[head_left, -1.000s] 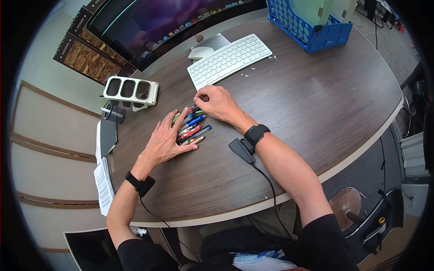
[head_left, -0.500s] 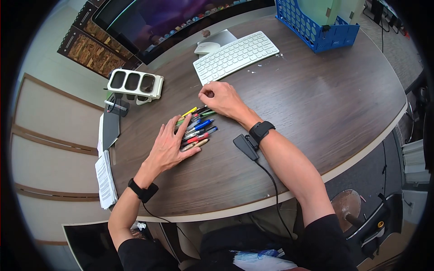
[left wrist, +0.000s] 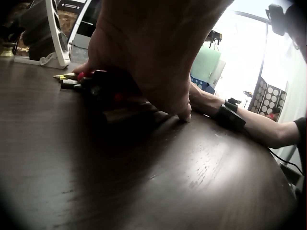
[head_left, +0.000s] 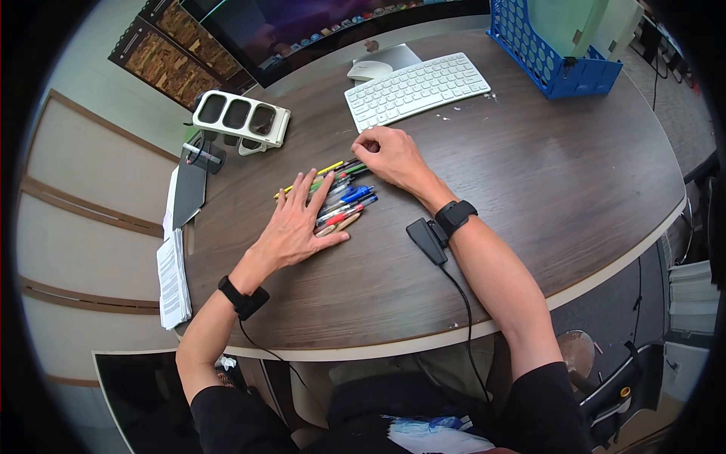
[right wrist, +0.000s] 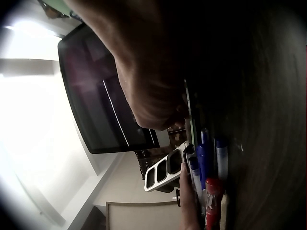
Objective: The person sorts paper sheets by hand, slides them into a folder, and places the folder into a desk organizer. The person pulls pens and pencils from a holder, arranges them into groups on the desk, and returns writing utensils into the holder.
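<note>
In the head view, a loose bundle of pens and pencils lies on the desk, with a yellow pencil (head_left: 329, 168) along its far edge, a blue pen (head_left: 355, 194) and a red pen (head_left: 333, 220). My left hand (head_left: 291, 231) rests over the bundle's left side, fingers spread and thumb along the near edge. At the far right ends is my right hand (head_left: 397, 160), fingers curled in a ring beside dark and green pens. The right wrist view has the curled right hand (right wrist: 148, 91) beside the pens; its fingertips are partly hidden, and no held thing shows.
Beyond the right hand lie a white keyboard (head_left: 416, 89) and mouse (head_left: 370, 70), below a monitor (head_left: 302, 26). A white three-slot holder (head_left: 240, 116) and pen cup (head_left: 208, 157) stand at left, papers (head_left: 173, 281) at the left edge, a blue basket (head_left: 582, 78) at back right.
The head view has shifted, moving the desk items rightward and up in it. More of the yellow pencil shows beyond the left fingers. Both hands remain at the bundle in much the same pose.
</note>
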`<action>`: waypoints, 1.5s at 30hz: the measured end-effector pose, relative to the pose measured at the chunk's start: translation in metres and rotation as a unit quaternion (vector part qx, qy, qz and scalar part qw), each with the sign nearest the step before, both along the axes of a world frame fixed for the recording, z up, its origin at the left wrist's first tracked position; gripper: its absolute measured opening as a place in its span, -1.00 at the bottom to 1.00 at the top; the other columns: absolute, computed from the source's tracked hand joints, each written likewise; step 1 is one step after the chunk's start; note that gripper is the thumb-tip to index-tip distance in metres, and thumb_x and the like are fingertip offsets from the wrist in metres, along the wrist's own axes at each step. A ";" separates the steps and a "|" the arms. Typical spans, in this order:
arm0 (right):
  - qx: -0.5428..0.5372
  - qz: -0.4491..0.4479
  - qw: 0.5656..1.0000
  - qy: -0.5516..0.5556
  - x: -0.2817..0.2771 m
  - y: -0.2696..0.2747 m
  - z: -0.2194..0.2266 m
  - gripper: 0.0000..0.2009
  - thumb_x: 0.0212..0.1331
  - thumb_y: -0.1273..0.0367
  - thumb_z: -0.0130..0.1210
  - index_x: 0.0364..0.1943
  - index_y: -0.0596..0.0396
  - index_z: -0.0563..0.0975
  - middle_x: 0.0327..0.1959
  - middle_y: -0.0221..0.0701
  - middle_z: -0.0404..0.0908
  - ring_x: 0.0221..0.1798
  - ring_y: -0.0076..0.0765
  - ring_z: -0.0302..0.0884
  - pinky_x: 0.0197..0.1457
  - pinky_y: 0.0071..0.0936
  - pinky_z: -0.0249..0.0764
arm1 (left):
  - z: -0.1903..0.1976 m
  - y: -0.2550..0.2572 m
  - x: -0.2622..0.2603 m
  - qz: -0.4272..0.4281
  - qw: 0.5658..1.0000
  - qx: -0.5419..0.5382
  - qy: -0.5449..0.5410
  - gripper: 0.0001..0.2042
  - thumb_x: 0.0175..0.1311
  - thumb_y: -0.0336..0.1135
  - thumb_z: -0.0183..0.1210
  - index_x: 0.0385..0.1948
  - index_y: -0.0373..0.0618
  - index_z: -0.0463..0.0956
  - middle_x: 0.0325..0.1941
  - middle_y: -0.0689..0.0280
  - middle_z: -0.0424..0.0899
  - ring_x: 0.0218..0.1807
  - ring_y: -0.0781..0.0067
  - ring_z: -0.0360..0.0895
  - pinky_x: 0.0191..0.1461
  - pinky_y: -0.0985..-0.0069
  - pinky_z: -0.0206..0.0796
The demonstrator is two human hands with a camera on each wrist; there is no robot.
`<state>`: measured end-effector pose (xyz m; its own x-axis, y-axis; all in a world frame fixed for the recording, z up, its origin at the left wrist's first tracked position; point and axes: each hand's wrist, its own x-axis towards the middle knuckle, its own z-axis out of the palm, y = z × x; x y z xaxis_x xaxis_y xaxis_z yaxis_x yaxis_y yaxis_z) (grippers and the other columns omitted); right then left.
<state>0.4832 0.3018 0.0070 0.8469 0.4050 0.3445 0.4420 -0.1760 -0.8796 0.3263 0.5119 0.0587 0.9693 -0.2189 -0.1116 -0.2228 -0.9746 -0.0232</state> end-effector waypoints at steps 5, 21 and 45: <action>0.004 -0.007 1.000 0.003 -0.001 0.001 0.000 -0.72 0.27 0.23 0.24 -0.21 0.17 0.78 -0.22 -0.12 0.81 -0.12 0.04 0.78 0.07 -0.16 0.64 | -0.001 0.007 0.007 0.017 1.000 -0.014 -0.001 0.13 0.23 0.46 0.29 0.70 0.04 -0.06 0.72 -0.11 0.02 0.71 -0.35 -0.02 0.66 -0.38 -0.08; -0.056 -0.092 0.986 -0.129 -0.003 0.007 -0.009 -0.71 0.31 0.19 0.30 -0.26 0.17 0.74 -0.21 -0.13 0.70 -0.11 0.08 0.70 0.06 -0.07 0.61 | -0.016 0.028 -0.014 0.118 0.989 -0.087 -0.005 0.21 0.01 0.40 0.49 0.70 0.20 -0.01 0.77 0.02 -0.09 0.77 -0.27 -0.19 0.66 -0.50 -0.26; -0.008 -0.003 1.000 -0.019 0.003 0.009 -0.003 -0.73 0.31 0.26 0.30 -0.18 0.24 0.77 -0.26 -0.23 0.77 -0.28 -0.29 0.69 -0.11 -0.32 0.60 | -0.008 0.040 0.014 -0.035 0.995 0.016 -0.088 0.27 -0.12 0.69 0.32 0.67 0.15 0.12 0.70 -0.09 0.12 0.72 -0.44 -0.12 0.68 -0.52 -0.46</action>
<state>0.4866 0.3111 0.0038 0.8363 0.4054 0.3691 0.4731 -0.1936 -0.8595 0.3407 0.5521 0.0510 0.9571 -0.2854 0.0504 -0.2797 -0.9551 -0.0983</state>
